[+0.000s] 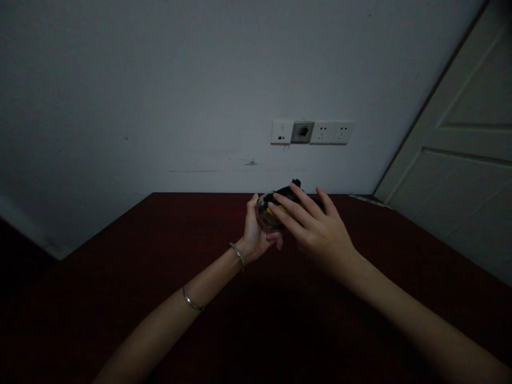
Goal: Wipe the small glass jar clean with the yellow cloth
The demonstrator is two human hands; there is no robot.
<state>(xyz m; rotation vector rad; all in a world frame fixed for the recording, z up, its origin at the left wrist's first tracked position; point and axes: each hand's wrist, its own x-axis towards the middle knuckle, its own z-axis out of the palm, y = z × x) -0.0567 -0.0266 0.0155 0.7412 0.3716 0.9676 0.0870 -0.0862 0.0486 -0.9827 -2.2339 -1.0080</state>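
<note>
Both my hands meet over the far part of a dark red table (pixel 120 277). My left hand (pixel 256 234), with a bracelet at the wrist, is closed around a small black and yellow object (pixel 285 193) with a clear rounded part. My right hand (pixel 316 226) lies on top of the same object, its fingers stretched over it and touching it. Most of the object is hidden by the fingers, so I cannot name it.
A pale wall (pixel 160 96) rises right behind the table. On it sits a row of white sockets and a switch plate (pixel 312 132). A white panelled door (pixel 460 160) stands at the right. The room is dim.
</note>
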